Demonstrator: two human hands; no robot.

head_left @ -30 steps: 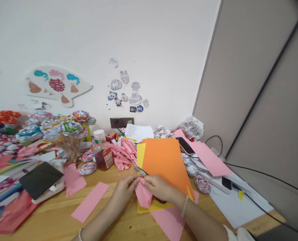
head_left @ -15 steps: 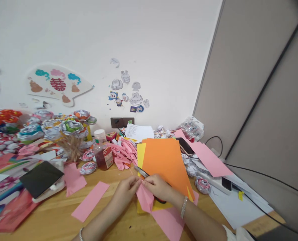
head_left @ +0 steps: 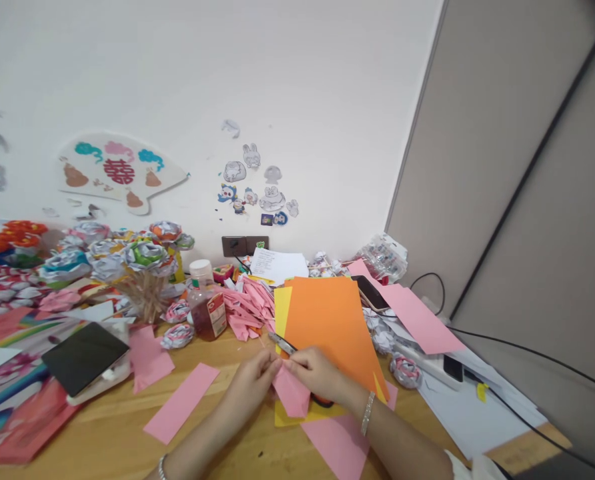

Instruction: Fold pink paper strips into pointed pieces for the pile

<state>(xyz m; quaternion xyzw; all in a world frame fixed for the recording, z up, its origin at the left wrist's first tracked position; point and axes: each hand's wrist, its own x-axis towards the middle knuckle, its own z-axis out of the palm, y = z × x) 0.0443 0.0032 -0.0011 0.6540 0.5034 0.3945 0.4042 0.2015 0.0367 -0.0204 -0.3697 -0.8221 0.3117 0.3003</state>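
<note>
A folded piece of pink paper hangs between my two hands, over the near corner of a yellow sheet. The fingers of my left hand pinch its upper end from the left. My right hand pinches the same end from the right, the fingertips nearly meeting. Just beyond the right hand, scissors lie with blades pointing away, their handle partly hidden below that hand. Orange sheets lie under and past the right hand. A larger pink sheet lies below the right wrist.
To the left are a pink strip and a black tablet-like slab. Farther back stand a bottle, a heap of folded pink strips and paper flowers. A phone, white sheets and cables lie right.
The hanging pink paper has turned a little and its lower end has shifted slightly right. Both hands keep their pinch in nearly the same place. The view has moved slightly.
</note>
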